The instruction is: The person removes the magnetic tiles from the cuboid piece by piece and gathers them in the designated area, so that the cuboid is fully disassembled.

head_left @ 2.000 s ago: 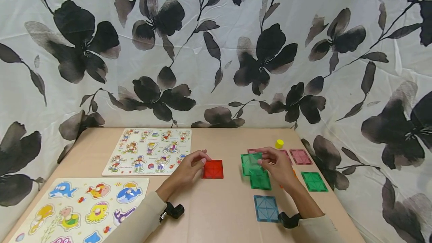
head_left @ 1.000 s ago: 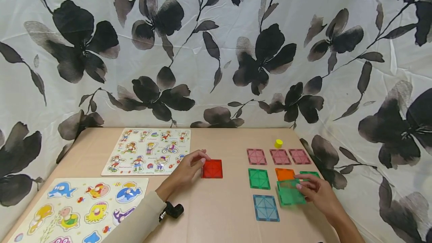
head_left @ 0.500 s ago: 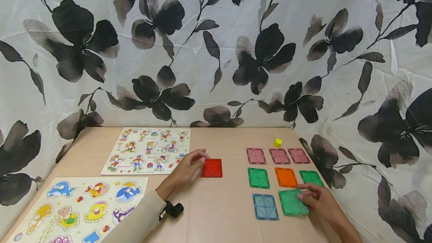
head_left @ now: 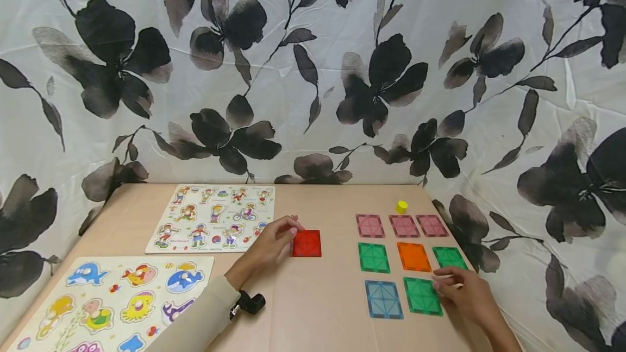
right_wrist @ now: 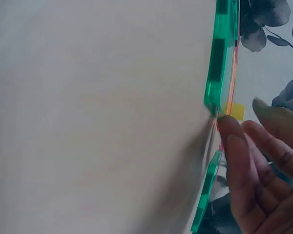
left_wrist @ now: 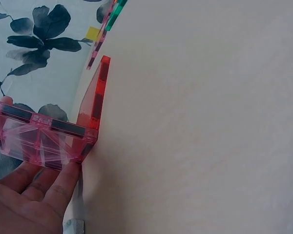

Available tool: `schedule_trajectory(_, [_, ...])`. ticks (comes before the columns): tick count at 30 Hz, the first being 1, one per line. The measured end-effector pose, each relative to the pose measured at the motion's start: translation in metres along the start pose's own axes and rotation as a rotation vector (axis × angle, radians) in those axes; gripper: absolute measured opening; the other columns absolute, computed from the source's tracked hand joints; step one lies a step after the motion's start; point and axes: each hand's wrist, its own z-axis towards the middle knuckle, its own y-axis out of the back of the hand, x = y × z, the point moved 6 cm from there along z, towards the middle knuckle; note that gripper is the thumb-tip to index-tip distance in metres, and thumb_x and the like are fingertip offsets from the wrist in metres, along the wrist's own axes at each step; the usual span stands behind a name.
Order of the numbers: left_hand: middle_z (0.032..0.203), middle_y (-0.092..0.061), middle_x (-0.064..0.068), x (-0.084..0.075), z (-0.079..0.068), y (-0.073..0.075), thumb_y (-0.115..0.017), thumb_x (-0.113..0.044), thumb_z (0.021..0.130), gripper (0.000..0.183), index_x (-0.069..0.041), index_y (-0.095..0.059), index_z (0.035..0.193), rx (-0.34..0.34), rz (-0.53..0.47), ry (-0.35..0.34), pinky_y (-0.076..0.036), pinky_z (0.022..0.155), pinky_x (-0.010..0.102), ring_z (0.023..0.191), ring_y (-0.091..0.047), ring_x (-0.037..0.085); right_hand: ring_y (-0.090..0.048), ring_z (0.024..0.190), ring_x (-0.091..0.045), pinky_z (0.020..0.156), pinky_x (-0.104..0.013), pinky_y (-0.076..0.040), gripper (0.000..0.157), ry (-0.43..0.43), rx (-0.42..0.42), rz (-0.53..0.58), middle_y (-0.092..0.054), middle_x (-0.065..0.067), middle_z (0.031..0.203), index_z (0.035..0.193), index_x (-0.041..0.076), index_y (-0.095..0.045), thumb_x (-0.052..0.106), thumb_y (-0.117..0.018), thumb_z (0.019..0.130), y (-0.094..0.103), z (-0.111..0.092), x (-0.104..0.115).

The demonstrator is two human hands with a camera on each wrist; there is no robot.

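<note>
My left hand (head_left: 269,243) grips a translucent pink magnetic tile (left_wrist: 36,136) between thumb and fingers, plain in the left wrist view. In the head view the hand hides that tile. Its edge meets a red magnetic tile (head_left: 307,243) on the table. On the other side, a green magnetic tile (head_left: 423,296) lies below an orange tile (head_left: 413,256). My right hand (head_left: 464,292) is at that green tile's right edge, fingers parted. In the right wrist view one fingertip is at the corner of a green tile (right_wrist: 217,63); I cannot tell whether it touches.
Pink tiles (head_left: 370,226), other green tiles (head_left: 374,257) and a blue tile (head_left: 384,299) lie in rows on the right. A small yellow piece (head_left: 401,207) is behind them. Two picture boards, sports figures (head_left: 210,219) and sea animals (head_left: 122,308), cover the table's left side.
My right hand has carried a green tile from the left green tile to the spot below the orange one, where it now lies on the table. My left hand stays still.
</note>
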Motion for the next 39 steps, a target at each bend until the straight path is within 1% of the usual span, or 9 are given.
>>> schedule_trajectory(5, [0.154,-0.058,0.016,-0.003,0.0,0.0,-0.054,-0.012,0.111,0.027,-0.005,-0.067,0.134,-0.009,0.029,-0.016,-0.035,0.128,0.054,0.158,-0.038,0.033,-0.07,0.073,-0.013,0.065,-0.023,-0.057,0.032,0.074,-0.048,-0.018,-0.08,-0.005,0.097,0.124,0.006,-0.075,0.02,-0.081,0.095,-0.004,0.0,0.021])
schedule_trajectory(8, [0.151,-0.061,0.013,-0.004,-0.001,0.0,-0.054,-0.01,0.111,0.03,-0.007,-0.066,0.139,-0.027,0.039,-0.038,-0.038,0.126,0.054,0.154,-0.045,0.036,-0.067,0.07,-0.015,0.063,-0.024,-0.059,0.031,0.106,-0.049,0.028,-0.078,-0.006,0.097,0.123,0.007,-0.075,0.019,-0.081,0.095,-0.011,0.004,0.037])
schedule_trajectory(11, [0.15,-0.061,0.011,-0.007,-0.003,0.0,-0.057,-0.01,0.11,0.031,-0.012,-0.065,0.14,-0.057,0.065,-0.046,-0.041,0.124,0.054,0.148,-0.052,0.038,-0.07,0.072,-0.018,0.063,-0.027,-0.063,0.034,0.146,-0.032,0.101,-0.078,-0.007,0.099,0.126,0.007,-0.074,0.017,-0.081,0.095,-0.019,0.009,0.057])
schedule_trajectory(15, [0.149,-0.062,0.008,-0.011,-0.007,0.002,-0.059,-0.013,0.109,0.032,-0.013,-0.064,0.141,-0.109,0.121,-0.052,-0.044,0.121,0.054,0.144,-0.056,0.038,-0.076,0.074,-0.022,0.064,-0.031,-0.065,0.034,0.227,0.0,0.165,-0.078,-0.007,0.098,0.127,0.007,-0.073,0.016,-0.08,0.095,-0.032,0.016,0.089])
schedule_trajectory(22, [0.146,-0.065,0.003,-0.015,-0.011,0.006,-0.065,-0.016,0.107,0.035,-0.015,-0.065,0.142,-0.195,0.188,-0.025,-0.049,0.118,0.054,0.137,-0.063,0.033,-0.066,0.077,-0.018,0.064,-0.025,-0.058,0.027,0.368,0.022,0.128,-0.076,0.002,0.094,0.121,0.014,-0.077,0.016,-0.082,0.094,-0.057,0.025,0.14])
schedule_trajectory(28, [0.149,-0.063,0.007,-0.016,-0.013,0.01,-0.068,-0.013,0.104,0.044,-0.015,-0.06,0.147,-0.224,0.196,-0.015,-0.055,0.112,0.052,0.132,-0.066,0.031,-0.067,0.086,-0.011,0.076,-0.02,-0.059,0.029,0.431,0.066,0.115,-0.078,0.004,0.101,0.121,0.019,-0.077,0.016,-0.084,0.093,-0.081,0.034,0.176])
schedule_trajectory(33, [0.151,-0.063,0.007,-0.013,-0.014,0.015,-0.067,-0.015,0.105,0.045,-0.018,-0.059,0.149,-0.219,0.21,-0.003,-0.057,0.109,0.048,0.129,-0.067,0.028,-0.072,0.097,-0.019,0.084,-0.031,-0.064,0.038,0.46,0.126,0.127,-0.077,-0.007,0.116,0.127,0.019,-0.074,0.016,-0.085,0.091,-0.101,0.043,0.199])
schedule_trajectory(36, [0.152,-0.062,0.008,-0.012,-0.015,0.018,-0.069,-0.02,0.104,0.048,-0.019,-0.057,0.151,-0.188,0.214,0.006,-0.057,0.109,0.048,0.129,-0.066,0.026,-0.072,0.108,-0.028,0.089,-0.041,-0.064,0.047,0.491,0.168,0.109,-0.074,-0.013,0.126,0.134,0.016,-0.07,0.018,-0.086,0.09,-0.113,0.048,0.21])
schedule_trajectory(39, [0.152,-0.061,0.009,-0.012,-0.016,0.021,-0.076,-0.027,0.099,0.059,-0.019,-0.054,0.154,-0.143,0.258,0.014,-0.056,0.109,0.05,0.133,-0.063,0.027,-0.068,0.12,-0.034,0.095,-0.05,-0.062,0.058,0.511,0.211,0.073,-0.07,-0.015,0.135,0.142,0.014,-0.065,0.02,-0.088,0.089,-0.125,0.053,0.221])
